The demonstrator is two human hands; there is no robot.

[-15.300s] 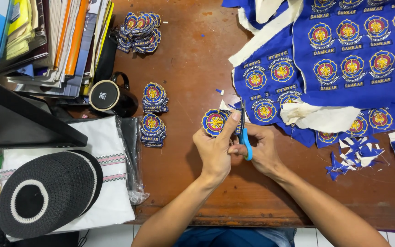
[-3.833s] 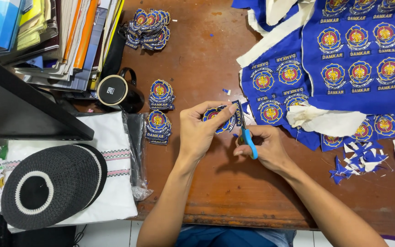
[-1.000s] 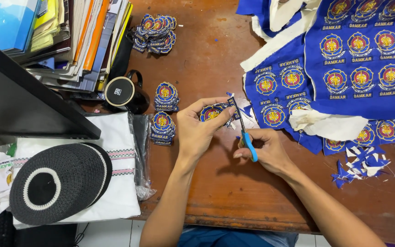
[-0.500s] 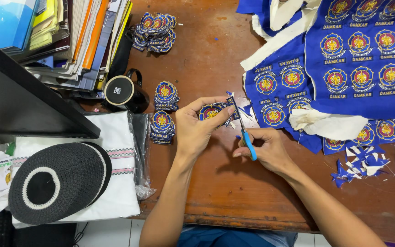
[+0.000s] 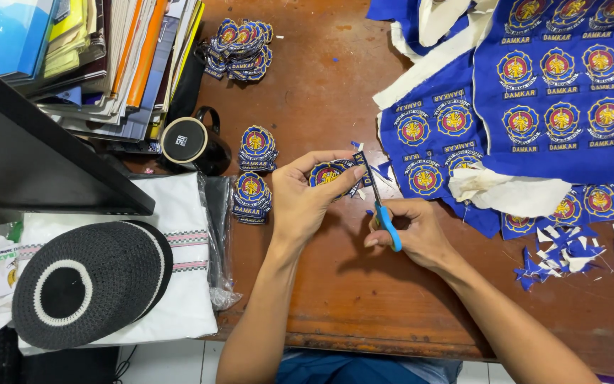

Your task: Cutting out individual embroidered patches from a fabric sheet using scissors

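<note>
My left hand (image 5: 308,195) pinches a round blue embroidered patch (image 5: 328,173) between thumb and fingers, just above the wooden table (image 5: 364,299). In my right hand (image 5: 410,231) are scissors with blue handles (image 5: 380,203), blades pointing up and away, their tips at the patch's right edge. Right behind the hands lies a large blue cloth sheet (image 5: 548,92) covered with rows of the same round emblems, with white backing (image 5: 506,192) showing along its cut edge.
Stacks of cut patches (image 5: 254,174) lie left of my hands, another pile (image 5: 239,46) further back. A black mug (image 5: 190,142) stands by a heap of books and folders (image 5: 101,64). A black and white cap (image 5: 83,281) rests on folded white cloth. Blue offcuts (image 5: 559,252) lie at right.
Across the earlier frames the patch has been turned in my left hand while the scissors work round its edge. Both hands stay in the same spot; the view shifted slightly.
</note>
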